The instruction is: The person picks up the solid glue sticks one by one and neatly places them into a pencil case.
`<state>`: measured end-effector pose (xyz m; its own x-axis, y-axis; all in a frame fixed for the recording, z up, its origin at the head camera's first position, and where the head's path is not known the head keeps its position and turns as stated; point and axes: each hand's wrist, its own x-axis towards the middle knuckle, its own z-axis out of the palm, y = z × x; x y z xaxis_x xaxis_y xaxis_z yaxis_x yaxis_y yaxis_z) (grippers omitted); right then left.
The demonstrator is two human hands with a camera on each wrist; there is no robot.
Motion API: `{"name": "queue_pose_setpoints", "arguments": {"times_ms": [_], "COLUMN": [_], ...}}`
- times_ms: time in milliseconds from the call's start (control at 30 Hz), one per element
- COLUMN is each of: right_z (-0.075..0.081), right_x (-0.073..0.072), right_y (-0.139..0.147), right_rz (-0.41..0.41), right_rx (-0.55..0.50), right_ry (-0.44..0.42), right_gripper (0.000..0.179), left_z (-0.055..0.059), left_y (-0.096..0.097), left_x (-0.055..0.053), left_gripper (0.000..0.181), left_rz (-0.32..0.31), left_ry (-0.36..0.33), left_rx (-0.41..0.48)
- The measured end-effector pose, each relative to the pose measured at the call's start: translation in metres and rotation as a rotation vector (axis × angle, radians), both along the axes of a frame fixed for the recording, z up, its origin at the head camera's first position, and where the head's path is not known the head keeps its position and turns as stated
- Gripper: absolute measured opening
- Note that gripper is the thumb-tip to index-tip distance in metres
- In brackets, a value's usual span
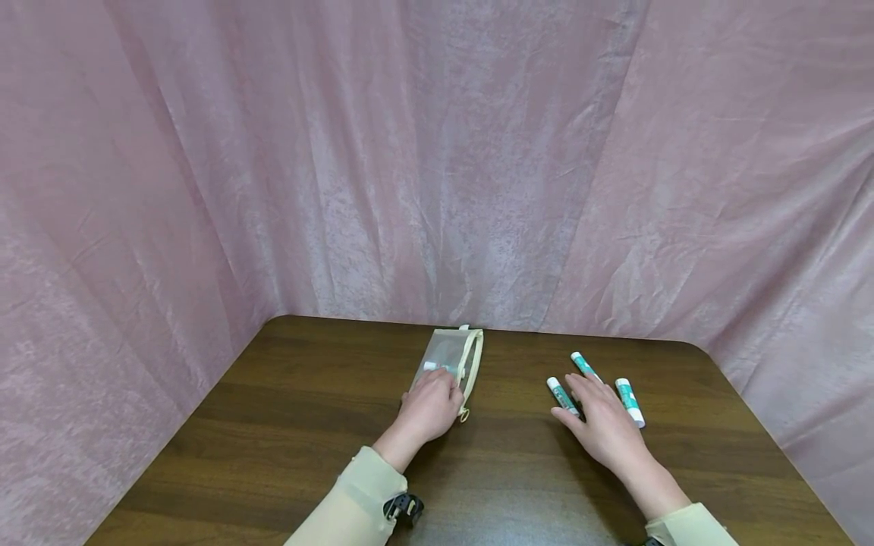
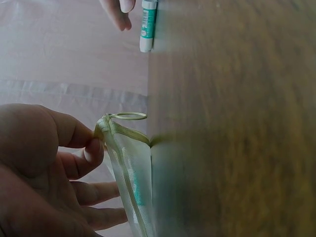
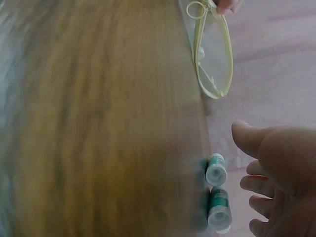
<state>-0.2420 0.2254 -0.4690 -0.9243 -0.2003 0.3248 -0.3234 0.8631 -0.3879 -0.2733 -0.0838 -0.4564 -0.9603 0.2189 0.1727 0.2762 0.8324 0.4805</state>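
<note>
— Between the left hand's (image 1: 432, 409) thumb and forefinger, what is there?

— The zip edge of a mesh pouch (image 1: 444, 347), pinched near its pull ring (image 2: 129, 113). Its mouth gapes on the side facing the right hand (image 1: 604, 432), and an enclosed glue stick (image 1: 432, 366) shows through the mesh, just past the left fingers.

— And the right fingers?

— Spread, thumb well out, holding nothing. The near glue stick (image 1: 561, 395) lies on the bench (image 1: 273, 425) between thumb and forefinger; the far glue stick (image 1: 584, 364) runs out beyond the fingertips; the outer glue stick (image 1: 629, 400) is beside the little-finger side. Whether any fingertip touches one, I cannot tell.

— So which step is this?

— Reaching for a stick while the pouch is held ready, I'd judge. The next move calls for closing thumb and forefinger round the near one, then carrying it end-first to the mouth beside the left fingers, without losing that pinch.
</note>
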Motion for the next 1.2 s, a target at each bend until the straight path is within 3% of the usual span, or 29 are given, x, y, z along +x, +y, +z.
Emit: {"name": "queue_pose_setpoints", "arguments": {"times_ms": [767, 1200], "right_z": [0.000, -0.001], "right_x": [0.001, 0.001], "right_y": [0.016, 0.017], "right_rz": [0.019, 0.017], "right_rx": [0.064, 0.080], "right_ry": [-0.020, -0.051], "right_gripper": [0.053, 0.055], "left_z": [0.000, 0.001], "left_y": [0.000, -0.001], "left_x": [-0.001, 0.000], "left_gripper": [0.019, 0.019], "left_rz": [-0.003, -0.003], "left_ry": [0.019, 0.005], "left_rx": [0.004, 0.004]}}
